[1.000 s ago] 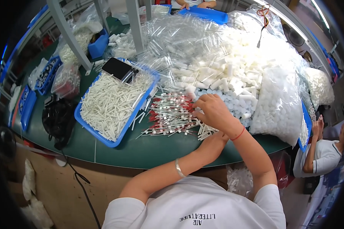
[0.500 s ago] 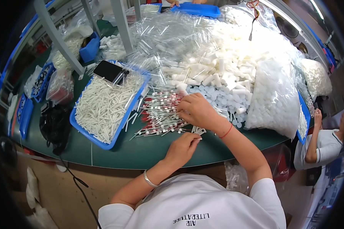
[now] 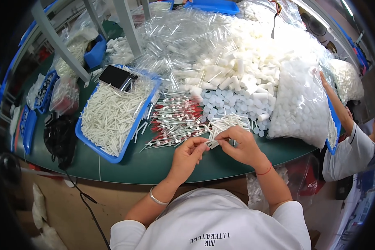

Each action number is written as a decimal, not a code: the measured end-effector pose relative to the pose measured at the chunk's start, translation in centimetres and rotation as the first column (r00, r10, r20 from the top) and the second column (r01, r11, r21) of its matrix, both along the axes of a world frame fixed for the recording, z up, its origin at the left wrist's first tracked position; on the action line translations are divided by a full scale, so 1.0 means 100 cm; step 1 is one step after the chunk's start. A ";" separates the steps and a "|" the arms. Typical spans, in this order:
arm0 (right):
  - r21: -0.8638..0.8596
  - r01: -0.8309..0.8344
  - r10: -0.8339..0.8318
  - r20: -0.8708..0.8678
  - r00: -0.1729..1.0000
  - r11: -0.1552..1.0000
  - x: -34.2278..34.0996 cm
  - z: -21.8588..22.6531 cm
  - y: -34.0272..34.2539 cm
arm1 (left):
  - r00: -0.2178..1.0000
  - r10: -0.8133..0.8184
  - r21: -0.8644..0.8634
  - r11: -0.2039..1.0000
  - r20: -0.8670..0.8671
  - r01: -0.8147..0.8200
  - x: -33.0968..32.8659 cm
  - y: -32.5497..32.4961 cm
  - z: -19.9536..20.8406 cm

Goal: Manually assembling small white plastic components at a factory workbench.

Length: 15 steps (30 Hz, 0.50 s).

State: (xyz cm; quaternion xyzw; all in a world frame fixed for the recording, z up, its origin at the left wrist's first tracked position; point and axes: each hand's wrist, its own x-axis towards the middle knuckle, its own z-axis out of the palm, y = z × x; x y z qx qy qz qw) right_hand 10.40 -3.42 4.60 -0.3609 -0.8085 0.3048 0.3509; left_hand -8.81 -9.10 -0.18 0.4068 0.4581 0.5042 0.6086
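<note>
My left hand (image 3: 188, 156) is closed in a pinch, with a small white tube (image 3: 208, 142) at its fingertips. Close on its right, my right hand (image 3: 241, 145) also pinches, thumb and forefinger together; what lies between them is too small to make out. Both sets of fingertips nearly meet above the near edge of a heap of short white tubes (image 3: 228, 121). Beyond my left hand lies a pile of thin rods (image 3: 175, 121) with white blocks and red parts on them. Translucent round discs (image 3: 221, 102) are spread behind the white tubes.
On the left, a blue tray (image 3: 120, 158) of white tubes carries a black-screened device (image 3: 114, 77). Thick white cylinders (image 3: 241, 79) and clear plastic bags (image 3: 175, 37) cover the far side. A full bag (image 3: 300, 104) stands right, near another person's arm (image 3: 338, 106). Grey posts (image 3: 129, 29) rise far left.
My right hand has come back from the rod pile toward me, meeting my left fingertips. This uncovers the white tube heap. At right, the other person's arm now reaches up beside the full bag.
</note>
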 end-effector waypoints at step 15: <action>0.210 -0.301 0.230 0.307 0.923 0.930 -0.004 0.009 -0.010 | 0.859 0.143 0.330 0.943 -0.491 0.031 0.002 -0.005 0.004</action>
